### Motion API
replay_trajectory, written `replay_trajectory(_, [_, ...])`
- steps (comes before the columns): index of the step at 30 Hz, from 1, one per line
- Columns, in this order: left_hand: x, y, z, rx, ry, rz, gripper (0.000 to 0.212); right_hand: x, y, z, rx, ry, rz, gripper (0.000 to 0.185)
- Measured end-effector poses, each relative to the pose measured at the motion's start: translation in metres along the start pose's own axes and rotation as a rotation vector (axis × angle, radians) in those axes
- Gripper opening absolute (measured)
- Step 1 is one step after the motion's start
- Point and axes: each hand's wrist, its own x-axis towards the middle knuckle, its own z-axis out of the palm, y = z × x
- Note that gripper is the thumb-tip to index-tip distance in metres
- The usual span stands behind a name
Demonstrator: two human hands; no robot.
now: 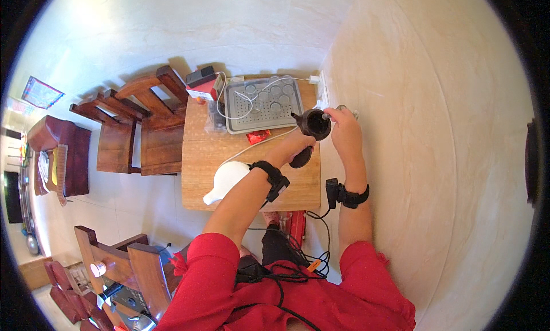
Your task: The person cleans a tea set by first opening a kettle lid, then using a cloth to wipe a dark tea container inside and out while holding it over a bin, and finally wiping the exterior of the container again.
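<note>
My left hand [299,144] grips a small dark teapot [304,124] and holds it at the far right of the wooden table. The pot has no lid on, and its spout points left. Dark contents, too small to identify, show inside its mouth. In my right hand [345,124] is a grey tool [326,116], its tip at the pot's mouth; the fingers hide most of it. Just below my left hand is a dark round disc [300,157], perhaps the lid; whether the hand holds it I cannot tell. My left forearm partly covers a white spouted vessel [227,179].
On the table [202,152], a grey perforated tray [238,124] holds several small glass cups. A white cable [251,147] crosses the tabletop near a red packet [258,136]. A red box [204,90] carries a black device [201,76]. Wooden chairs [161,135] stand left; a wall [412,129] borders the right.
</note>
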Motion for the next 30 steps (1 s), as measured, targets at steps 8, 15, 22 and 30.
replay_trajectory(8, [0.005, -0.008, 0.002, -0.057, 0.046, 0.033, 0.023, -0.012, 0.001, 0.001, 0.03, 0.097, 0.024, 0.026])
replay_trajectory(15, [0.011, -0.016, 0.004, -0.085, 0.071, 0.029, 0.022, -0.013, 0.005, 0.002, 0.055, 0.092, 0.009, 0.026])
replay_trajectory(22, [0.018, -0.02, -0.002, -0.098, 0.048, 0.009, 0.023, -0.013, 0.008, 0.006, 0.135, 0.07, 0.07, 0.027])
replay_trajectory(30, [0.016, -0.015, -0.001, -0.108, 0.05, 0.029, 0.024, -0.012, 0.013, 0.006, 0.168, 0.056, 0.086, 0.031])
